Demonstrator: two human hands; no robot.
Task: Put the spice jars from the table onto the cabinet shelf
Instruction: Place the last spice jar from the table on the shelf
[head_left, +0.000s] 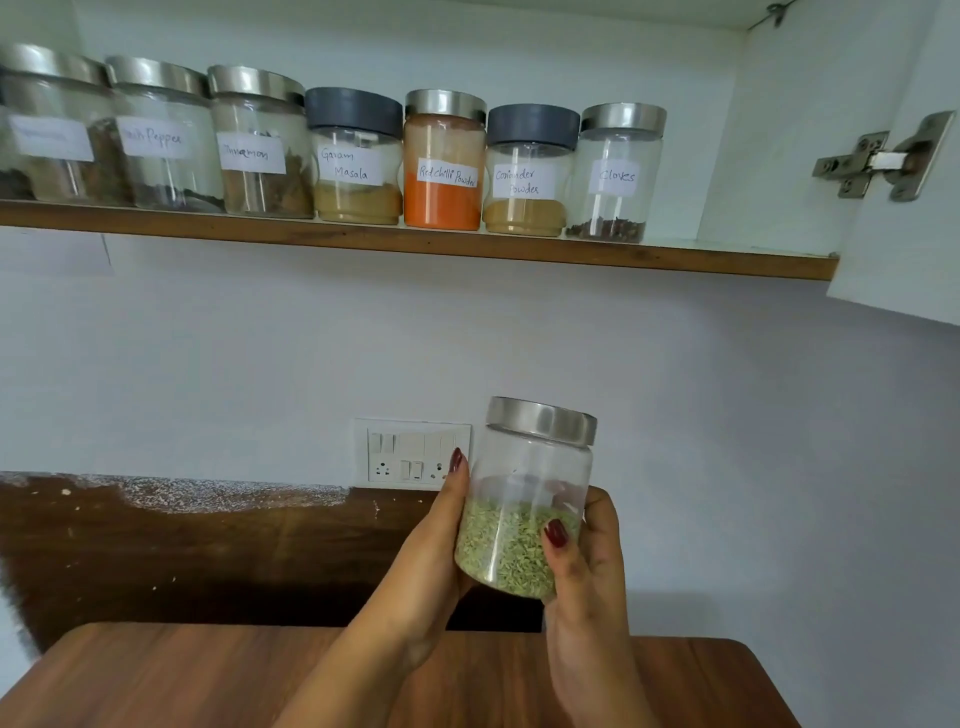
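Seven labelled glass spice jars (447, 161) are already standing on the wooden cabinet shelf (467, 249) across the upper frame. Left hand (441, 540) and right hand (582, 561) are together gripping the last visible clear steel-lidded jar of green seeds (524, 509), lower centre, above the brown wooden counter (182, 680).

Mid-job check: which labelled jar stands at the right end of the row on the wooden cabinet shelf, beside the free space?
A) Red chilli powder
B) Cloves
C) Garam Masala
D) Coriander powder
B: the clear steel-lidded jar labelled Cloves stands last on the right of the wooden shelf, bare board beyond it; the left hand and right hand hold the steel-lidded jar of green seeds below.
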